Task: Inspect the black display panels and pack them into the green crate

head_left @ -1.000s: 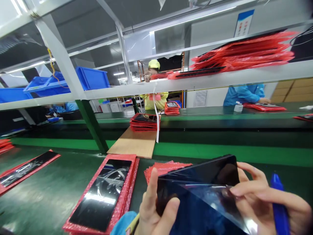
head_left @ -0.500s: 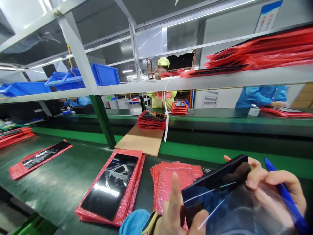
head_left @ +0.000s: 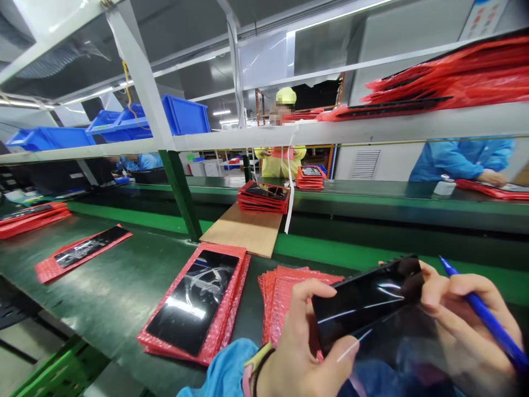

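- Left arm: enters at bottom of view; blue sleeve (head_left: 225,368) reaches down close to the wrist (head_left: 264,370).
- Left hand (head_left: 303,339): raised, right of centre, thumb side toward camera. Index finger (head_left: 309,289) bent at top, tip pointing right. Thumb (head_left: 339,358) below it, extended up and to the right. Clear gap between the two tips; grip engaged, not clenched.
- Right hand (head_left: 473,317): far right, roughly level with left, apart from it. Fingers (head_left: 479,285) curled, tips directed left; grip engaged. Lower part indistinct.

A white shelf (head_left: 351,132) runs above the green bench (head_left: 103,292); a strip light (head_left: 343,16) glows higher.
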Demonstrator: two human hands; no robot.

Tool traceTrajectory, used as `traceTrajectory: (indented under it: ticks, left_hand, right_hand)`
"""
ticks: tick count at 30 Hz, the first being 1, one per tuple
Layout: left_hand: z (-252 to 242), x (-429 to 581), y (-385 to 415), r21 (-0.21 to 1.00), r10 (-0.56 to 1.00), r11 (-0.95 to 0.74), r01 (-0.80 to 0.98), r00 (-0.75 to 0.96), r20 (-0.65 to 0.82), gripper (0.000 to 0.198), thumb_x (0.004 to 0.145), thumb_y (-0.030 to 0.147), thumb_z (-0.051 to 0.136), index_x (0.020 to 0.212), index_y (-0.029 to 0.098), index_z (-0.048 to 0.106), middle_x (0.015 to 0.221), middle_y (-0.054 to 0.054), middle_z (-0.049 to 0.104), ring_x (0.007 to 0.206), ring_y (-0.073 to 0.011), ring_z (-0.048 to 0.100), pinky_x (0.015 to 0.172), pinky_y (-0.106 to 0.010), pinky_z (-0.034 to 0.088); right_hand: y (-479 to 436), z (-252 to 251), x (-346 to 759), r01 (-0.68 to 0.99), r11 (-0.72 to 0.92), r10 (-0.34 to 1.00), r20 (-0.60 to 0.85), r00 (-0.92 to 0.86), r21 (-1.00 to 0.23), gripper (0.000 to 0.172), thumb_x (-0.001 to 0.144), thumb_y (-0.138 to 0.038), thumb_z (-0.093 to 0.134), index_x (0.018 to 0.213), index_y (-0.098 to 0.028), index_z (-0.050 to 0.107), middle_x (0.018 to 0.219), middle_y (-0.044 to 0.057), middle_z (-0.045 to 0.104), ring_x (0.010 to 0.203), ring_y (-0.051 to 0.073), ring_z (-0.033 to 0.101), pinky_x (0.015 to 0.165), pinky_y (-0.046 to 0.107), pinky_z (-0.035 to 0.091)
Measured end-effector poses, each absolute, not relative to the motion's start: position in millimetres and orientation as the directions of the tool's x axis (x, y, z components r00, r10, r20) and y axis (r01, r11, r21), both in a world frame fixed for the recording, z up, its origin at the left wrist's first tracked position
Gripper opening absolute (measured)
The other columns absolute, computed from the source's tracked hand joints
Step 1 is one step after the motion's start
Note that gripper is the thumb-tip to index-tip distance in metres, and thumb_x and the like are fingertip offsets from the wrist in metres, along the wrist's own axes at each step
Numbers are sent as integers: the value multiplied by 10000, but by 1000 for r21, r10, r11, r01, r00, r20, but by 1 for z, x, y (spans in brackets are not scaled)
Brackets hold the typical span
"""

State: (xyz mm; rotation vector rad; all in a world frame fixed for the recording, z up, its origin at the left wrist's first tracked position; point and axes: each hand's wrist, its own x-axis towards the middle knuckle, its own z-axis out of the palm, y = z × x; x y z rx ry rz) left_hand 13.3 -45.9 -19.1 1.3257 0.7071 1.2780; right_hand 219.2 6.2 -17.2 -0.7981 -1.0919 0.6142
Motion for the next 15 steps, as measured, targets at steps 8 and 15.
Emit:
traceTrajectory:
  ticks: [8, 15]
  left_hand:
    - [1, 6, -22, 852, 852, -60, -521, 418, 315, 601, 714, 184, 710, 1228, 299, 421, 1150, -45, 578, 1030, -201, 581, 915, -331, 445]
    - [-7, 7, -6, 726, 899, 128, -675, 389, 203, 440, 836, 453, 567, 1227, 260, 505, 1034, -46, 635, 768, -161, 638, 589, -232, 464]
  right_hand:
    - [12, -19, 218, -136, 292, 932, 250, 262, -947, 251, 635, -315, 767, 758, -296, 549, 676, -3, 528, 834, 234, 591, 940, 392, 429]
    - [13, -11, 217, -200, 130, 967, 80, 243, -971, 171, 719, -261, 666, 714, -267, 495, 647, -26, 482, 696, 160, 579, 713, 256, 498]
